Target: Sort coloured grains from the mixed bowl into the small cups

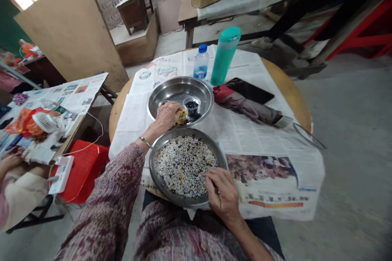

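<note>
A round metal tray [154, 171] in front of me holds a spread of small white, dark and yellow grain-like pieces [185, 163]. My right hand [223, 193] is over its right edge, thumb and forefinger pinched together above the pieces. Beyond it stands a deeper metal basin [205, 87]. My left hand [168, 116] reaches into that basin, its fingers closed at a small cup with yellow pieces [182, 117]. Whether they grip the cup or tiny pieces is hidden. Beside it sits a clear cup of black pieces [192, 105].
Newspaper [260, 138] covers the round table. Behind the basin stand a blue-capped bottle [201, 62] and a green bottle [226, 55]. A folded umbrella [245, 104] and a dark flat object [249, 89] lie right. Another person's hand [12, 159] is at the left table.
</note>
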### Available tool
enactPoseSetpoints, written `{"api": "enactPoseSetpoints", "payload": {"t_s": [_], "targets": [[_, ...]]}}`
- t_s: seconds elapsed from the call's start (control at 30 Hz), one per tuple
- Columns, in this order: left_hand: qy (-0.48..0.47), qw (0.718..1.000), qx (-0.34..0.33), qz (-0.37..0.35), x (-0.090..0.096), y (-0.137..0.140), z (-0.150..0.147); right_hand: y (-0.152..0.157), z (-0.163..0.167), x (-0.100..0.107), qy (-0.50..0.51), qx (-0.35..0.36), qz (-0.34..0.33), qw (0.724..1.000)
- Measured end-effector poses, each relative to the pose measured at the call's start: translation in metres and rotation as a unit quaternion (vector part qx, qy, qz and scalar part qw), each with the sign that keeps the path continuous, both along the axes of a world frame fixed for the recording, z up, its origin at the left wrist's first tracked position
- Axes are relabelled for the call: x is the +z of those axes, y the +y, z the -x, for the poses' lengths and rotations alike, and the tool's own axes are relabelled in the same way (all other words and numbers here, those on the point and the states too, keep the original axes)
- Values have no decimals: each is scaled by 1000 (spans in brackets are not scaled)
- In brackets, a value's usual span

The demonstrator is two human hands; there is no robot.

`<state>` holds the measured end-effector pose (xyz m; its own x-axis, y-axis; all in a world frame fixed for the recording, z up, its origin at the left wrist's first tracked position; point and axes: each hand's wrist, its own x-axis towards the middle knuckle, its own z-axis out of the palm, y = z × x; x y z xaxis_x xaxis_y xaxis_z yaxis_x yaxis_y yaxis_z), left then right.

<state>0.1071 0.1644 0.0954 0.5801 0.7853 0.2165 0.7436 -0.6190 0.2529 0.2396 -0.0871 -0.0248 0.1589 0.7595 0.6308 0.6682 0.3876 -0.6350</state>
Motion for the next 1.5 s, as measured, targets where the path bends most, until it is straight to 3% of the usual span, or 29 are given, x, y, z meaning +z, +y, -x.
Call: {"api": "enactPoseSetpoints", "payload": {"t_s": [0.1,0.17,0.23,0.37,0.47,0.53,0.63,0.77,0.87,0.97,1.1,1.27,1.5], "targets": [[-51,998,-12,-29,9,-19,5,0,0,1,3,4,1,1000],[-73,995,-50,-35,13,-45,14,0,0,1,8,5,4,1000],[-68,992,-104,3,11,-80,28,0,1,1,12,4,7,1000],[-11,970,-210,119,-14,-155,52,0,1,0,17,2,7,1000],[69,954,-268,118,-38,-187,50,-1,1,-1,15,-2,10,1000],[117,949,-278,92,-48,-188,41,-2,1,-1,10,-7,9,1000],[156,953,-254,47,-53,-169,31,-2,1,-1,3,-13,2,1000],[142,982,-123,29,-48,-142,44,-1,2,0,6,-8,-3,1000],[96,995,-17,31,-45,-137,62,-1,1,0,13,-6,-1,1000],[65,997,14,43,-45,-139,69,-1,1,-2,17,-6,1,1000],[70,994,-3,88,-50,-135,50,-1,1,-4,15,-6,0,1000],[39,978,-121,166,-53,-132,27,1,2,-3,14,-11,-6,1000],[84,963,-166,194,-33,-172,66,1,2,-1,9,-10,-10,1000]]}}
